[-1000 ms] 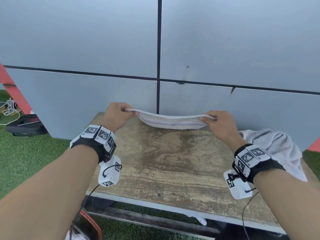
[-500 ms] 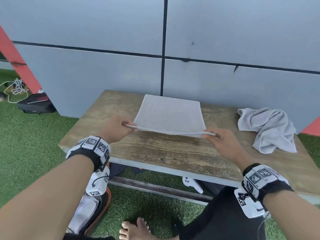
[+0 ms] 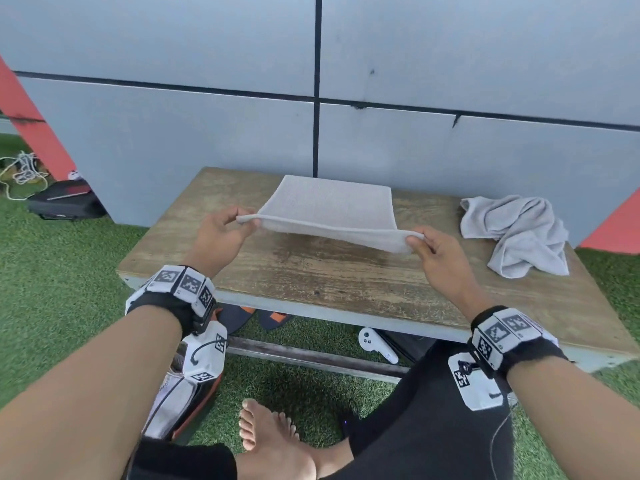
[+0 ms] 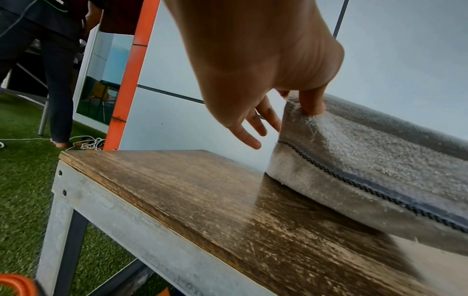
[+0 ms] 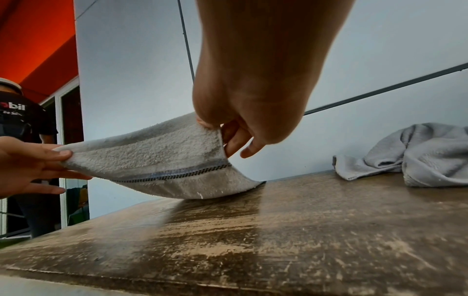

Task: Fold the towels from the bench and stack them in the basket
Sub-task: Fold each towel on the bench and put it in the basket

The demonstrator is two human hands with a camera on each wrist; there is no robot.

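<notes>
A pale grey towel [image 3: 329, 209] lies partly folded on the wooden bench [image 3: 346, 282], its near edge lifted off the wood. My left hand [image 3: 242, 220] pinches the near left corner of that towel [image 4: 354, 144], and my right hand [image 3: 417, 242] pinches the near right corner [image 5: 162, 156]. The far edge rests on the bench by the wall. A second grey towel [image 3: 519, 233] sits crumpled at the bench's right end, also visible as a heap [image 5: 418, 156] in the right wrist view. No basket can be made out for certain.
A grey panelled wall [image 3: 311, 98] stands right behind the bench. Green turf [image 3: 52, 289] surrounds it. A white controller [image 3: 375, 344] lies under the bench, a black case [image 3: 65, 199] and cords at far left. My bare foot [image 3: 266, 434] and dark-clad leg are below.
My hands have drawn the towel's near edge back toward me from the wall, so it now lies spread flatter. The view has tilted downward.
</notes>
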